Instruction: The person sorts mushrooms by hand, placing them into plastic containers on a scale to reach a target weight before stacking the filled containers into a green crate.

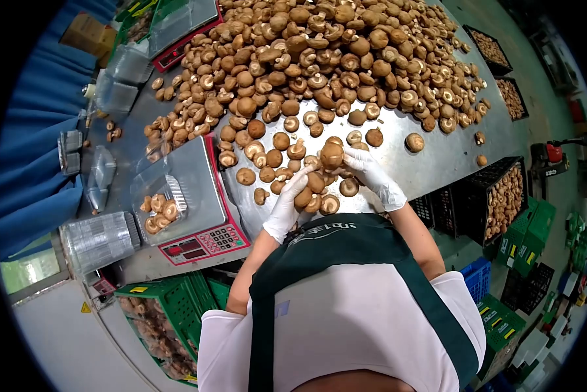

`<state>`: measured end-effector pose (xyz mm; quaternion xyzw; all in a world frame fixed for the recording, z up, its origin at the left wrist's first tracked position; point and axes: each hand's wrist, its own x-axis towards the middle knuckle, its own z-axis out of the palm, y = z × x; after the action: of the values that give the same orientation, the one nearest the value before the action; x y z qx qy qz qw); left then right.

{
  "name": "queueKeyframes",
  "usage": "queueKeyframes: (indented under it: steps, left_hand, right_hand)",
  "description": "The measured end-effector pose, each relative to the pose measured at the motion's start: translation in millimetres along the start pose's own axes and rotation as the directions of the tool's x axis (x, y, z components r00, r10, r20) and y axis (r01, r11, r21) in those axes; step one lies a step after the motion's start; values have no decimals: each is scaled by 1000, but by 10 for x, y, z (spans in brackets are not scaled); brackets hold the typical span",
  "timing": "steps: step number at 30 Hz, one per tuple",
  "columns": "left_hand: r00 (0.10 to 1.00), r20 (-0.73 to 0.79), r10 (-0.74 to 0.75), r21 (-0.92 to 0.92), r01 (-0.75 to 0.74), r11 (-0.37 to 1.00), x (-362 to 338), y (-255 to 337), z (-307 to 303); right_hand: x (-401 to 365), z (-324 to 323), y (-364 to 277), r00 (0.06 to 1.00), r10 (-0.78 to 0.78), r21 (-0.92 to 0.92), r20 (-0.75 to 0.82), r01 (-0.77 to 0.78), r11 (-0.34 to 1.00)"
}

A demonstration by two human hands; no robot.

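Both my hands wear white gloves and are close together over the near edge of the metal table. My right hand has its fingers closed on a brown mushroom. My left hand is beside several mushrooms, its fingers curled towards them; whether it grips one is hard to make out. Loose mushrooms lie around both hands, and a large pile rises behind them. At the left, a clear plastic tray with several mushrooms stands on a red-edged scale.
Stacked clear trays are at the left table edge. A second scale stands at the back left. Green crates are below left. Black crates of mushrooms stand right of the table, with a blue crate nearby.
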<state>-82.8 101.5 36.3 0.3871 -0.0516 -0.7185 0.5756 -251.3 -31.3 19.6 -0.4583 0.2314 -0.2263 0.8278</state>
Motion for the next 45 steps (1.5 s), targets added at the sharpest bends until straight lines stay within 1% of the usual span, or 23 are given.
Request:
queueKeyframes:
  steps: [2,4,6,8,10,15,18,20,21,23,26,27,29,30,33,34,36,37,39,40,42,44,45]
  left_hand:
    - [986,37,160,284,-164,945,75,-28,-9]
    - [984,35,176,295,-178,939,130,-62,53]
    - [938,59,342,547,-317,775,157,-92,108]
    - [920,33,391,563,-340,753,202,-131,38]
    - [879,57,474,739,-356,572,205,-133,-8]
    - [870,15,492,791,-312,527,178,-166,-105]
    - [851,44,523,851,-306,427,173,-164,-124]
    - [856,13,518,862,-272,428,189,-171,-148]
    - [855,13,519,861,-274,429,176,-154,-117]
    - [869,118,481,906,-292,305,114,-114,-32]
    - [891,151,428,879,-319,355,59,-33,-78]
    - [914,37,404,847,-244,473,-6,57,-136]
    - [789,-43,613,884,-255,391,-278,402,-81]
    - [688,-39,725,897,-295,329,-333,520,-403]
    - [406,-214,888,924,-210,319,-914,1139,-424]
    - [243,-43,969,985,-150,81,-1075,1302,-696]
    - [42,27,999,990,-141,-21,-1309,1545,-921]
    - [43,28,999,990,-141,-22,-1392,1636,-1061]
    - [278,209,938,933,230,-276,-1507,1765,-1424]
    - [477,112,872,888,345,-303,-1500,1801,-1562]
    - [430,214,877,751,502,-429,-1427,1668,-1633]
    - [401,228,887,758,500,-420,-1383,1668,-1676]
    - [410,234,881,754,495,-431,-1366,1667,-1652]
  right_hand:
    - [-73,15,-29,997,83,53,4,-83,995]
    - [-131,127,-58,991,110,-2,-74,-110,994]
    - [-165,272,-118,992,-3,-519,-124,-62,852]
    - [-185,367,-158,990,-27,-517,-136,-48,855]
    - [-196,379,-151,987,117,-429,-114,-155,890]
    - [-165,317,-93,992,71,-519,-103,-115,847]
    - [-157,284,-35,983,171,-470,-64,-181,864]
    - [-169,394,-42,989,-39,-401,-145,-23,916]
    - [-167,381,-51,989,-38,-403,-143,-23,915]
    - [-177,320,-62,992,99,-255,-78,-116,960]
    - [-246,126,-107,981,157,-336,-116,-188,923]
    - [-309,54,-162,978,168,-263,-126,-197,944]
    - [-502,-228,-377,976,202,-470,-81,-216,856]
    - [-637,-375,-462,968,242,-536,-63,-237,810]
    - [-1006,-638,-771,923,381,-714,-53,-302,632]
    - [-1090,-733,-765,912,399,-734,-97,-337,590]
    - [-1176,-918,-688,899,395,-701,-189,-405,587]
    - [-1160,-850,-747,901,368,-722,-230,-412,556]
    - [-1079,-787,-690,931,295,-741,-215,-353,572]
    - [-1022,-748,-650,955,219,-757,-199,-292,584]
    - [-869,-610,-594,963,201,-781,-179,-263,566]
    - [-723,-424,-546,895,203,-726,-398,-442,527]
    - [-656,-419,-393,911,93,-778,-401,-393,490]
